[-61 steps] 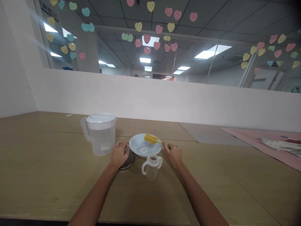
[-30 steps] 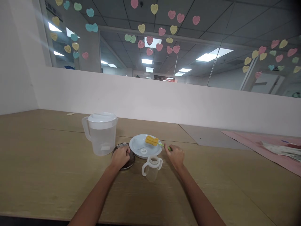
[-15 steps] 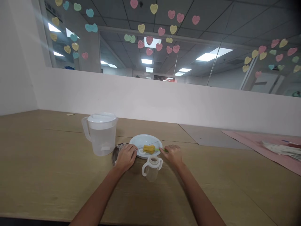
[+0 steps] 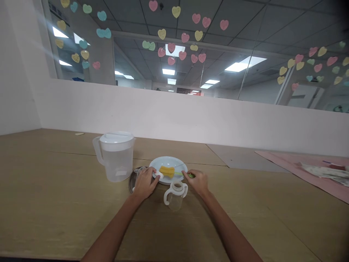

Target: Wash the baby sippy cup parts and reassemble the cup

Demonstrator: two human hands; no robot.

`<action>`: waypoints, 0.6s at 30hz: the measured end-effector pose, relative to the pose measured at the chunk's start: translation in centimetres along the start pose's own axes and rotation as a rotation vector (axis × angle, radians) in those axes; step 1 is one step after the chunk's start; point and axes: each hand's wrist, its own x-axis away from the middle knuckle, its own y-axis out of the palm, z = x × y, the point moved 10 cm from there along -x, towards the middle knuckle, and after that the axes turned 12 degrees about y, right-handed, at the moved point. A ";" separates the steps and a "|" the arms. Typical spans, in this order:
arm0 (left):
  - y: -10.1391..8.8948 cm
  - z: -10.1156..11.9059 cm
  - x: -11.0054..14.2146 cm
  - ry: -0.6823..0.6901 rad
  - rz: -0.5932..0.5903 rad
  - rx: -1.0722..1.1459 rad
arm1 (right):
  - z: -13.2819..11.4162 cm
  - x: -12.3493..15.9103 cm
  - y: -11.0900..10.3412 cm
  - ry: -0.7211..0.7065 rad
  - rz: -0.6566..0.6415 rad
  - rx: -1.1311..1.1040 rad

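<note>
A white plate point(image 4: 169, 162) lies on the wooden table point(image 4: 54, 189). Over it is a yellow sponge brush point(image 4: 167, 170) with a thin green handle. My right hand point(image 4: 196, 181) is closed on that handle at the plate's right rim. My left hand point(image 4: 145, 183) pinches a small white ring point(image 4: 158, 175) at the plate's near left edge, close to the sponge tip. A clear two-handled cup point(image 4: 175, 195) stands just in front of the plate, between my hands. A dark metal bowl point(image 4: 134, 179) sits partly hidden under my left hand.
A clear pitcher point(image 4: 116, 156) with a white lid stands left of the plate. A pink mat point(image 4: 300, 163) with papers point(image 4: 324, 171) lies at the far right. A low white wall point(image 4: 191, 116) with glass above closes the table's far side.
My left hand left the metal bowl and moved right to the plate, taking the white ring. My right hand swung the sponge brush from the plate's far side toward the ring.
</note>
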 end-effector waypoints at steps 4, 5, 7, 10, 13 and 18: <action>0.1 -0.7 0.2 -0.063 0.043 0.082 | -0.6 0.2 -0.5 -0.041 0.027 -0.046; 0.0 -0.8 0.2 -0.073 0.061 0.100 | -1.0 0.4 -0.6 -0.086 0.028 -0.057; -0.3 -0.8 0.2 -0.074 0.098 0.137 | -1.8 0.7 -0.8 -0.176 0.029 -0.075; -0.7 -0.4 0.0 -0.044 0.125 0.179 | -2.6 1.0 -1.1 -0.246 0.053 -0.075; -1.0 0.1 -0.1 -0.019 0.130 0.189 | -2.7 1.0 -1.6 -0.260 0.107 -0.052; -1.6 0.2 -0.2 -0.051 0.148 0.197 | -2.7 0.9 -1.6 -0.280 0.116 -0.021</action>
